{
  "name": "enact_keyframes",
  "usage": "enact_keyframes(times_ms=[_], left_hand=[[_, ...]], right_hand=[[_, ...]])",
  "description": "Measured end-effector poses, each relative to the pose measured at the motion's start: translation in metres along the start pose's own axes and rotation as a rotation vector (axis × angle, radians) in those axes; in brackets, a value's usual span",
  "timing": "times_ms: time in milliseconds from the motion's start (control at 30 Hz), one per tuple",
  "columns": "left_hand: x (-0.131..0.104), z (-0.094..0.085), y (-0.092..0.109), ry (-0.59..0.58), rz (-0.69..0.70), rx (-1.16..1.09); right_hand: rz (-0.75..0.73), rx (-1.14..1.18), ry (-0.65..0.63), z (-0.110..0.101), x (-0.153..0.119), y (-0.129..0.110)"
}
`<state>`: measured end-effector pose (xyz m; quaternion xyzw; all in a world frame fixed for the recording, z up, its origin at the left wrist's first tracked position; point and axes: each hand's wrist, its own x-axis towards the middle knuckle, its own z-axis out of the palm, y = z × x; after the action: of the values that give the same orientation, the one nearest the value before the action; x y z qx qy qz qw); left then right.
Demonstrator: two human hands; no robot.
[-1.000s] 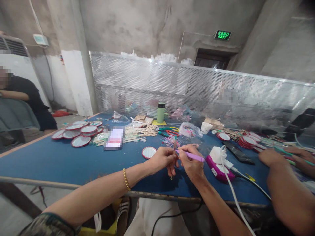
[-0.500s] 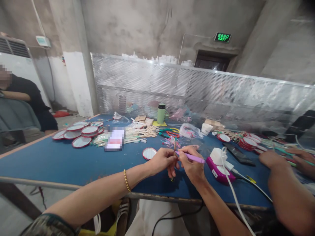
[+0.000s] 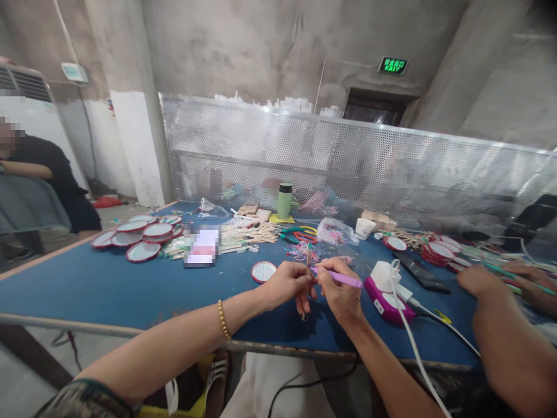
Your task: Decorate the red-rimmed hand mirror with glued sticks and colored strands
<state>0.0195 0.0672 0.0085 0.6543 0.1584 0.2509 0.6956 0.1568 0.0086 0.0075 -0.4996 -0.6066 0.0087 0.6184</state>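
My left hand point(image 3: 295, 285) pinches a thin wooden stick point(image 3: 309, 258) with a green tip, held roughly upright above the front of the table. Closed around a purple pen-like tool point(image 3: 343, 279), my right hand point(image 3: 339, 293) brings the tool's end up against the stick; its exact tip is hidden by fingers. Just left of my hands lies a round white disc with a red rim point(image 3: 263, 271). Beyond them is a small heap of pink, white and blue strings point(image 3: 302, 251), beside pliers with green and orange handles point(image 3: 300, 233).
Stacked red-rimmed discs point(image 3: 143, 251) and many wooden sticks point(image 3: 256, 233) cover the left and middle. A green bottle point(image 3: 284, 202) and paper cup point(image 3: 364, 228) stand behind. To my right are a purple power strip point(image 3: 389, 305), cables, a black phone point(image 3: 421, 271) and a co-worker's hands point(image 3: 483, 281).
Almost nothing differs: both hands keep their hold on the stick and purple tool. The view has shifted very slightly.
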Motion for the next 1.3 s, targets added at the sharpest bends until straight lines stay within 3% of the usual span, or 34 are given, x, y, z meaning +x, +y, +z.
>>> enact_keyframes(times_ms=[1300], left_hand=[[-0.0019, 0.0019, 0.0033, 0.011, 0.006, 0.032]], right_hand=[[0.016, -0.008, 0.041, -0.0021, 0.0002, -0.0026]])
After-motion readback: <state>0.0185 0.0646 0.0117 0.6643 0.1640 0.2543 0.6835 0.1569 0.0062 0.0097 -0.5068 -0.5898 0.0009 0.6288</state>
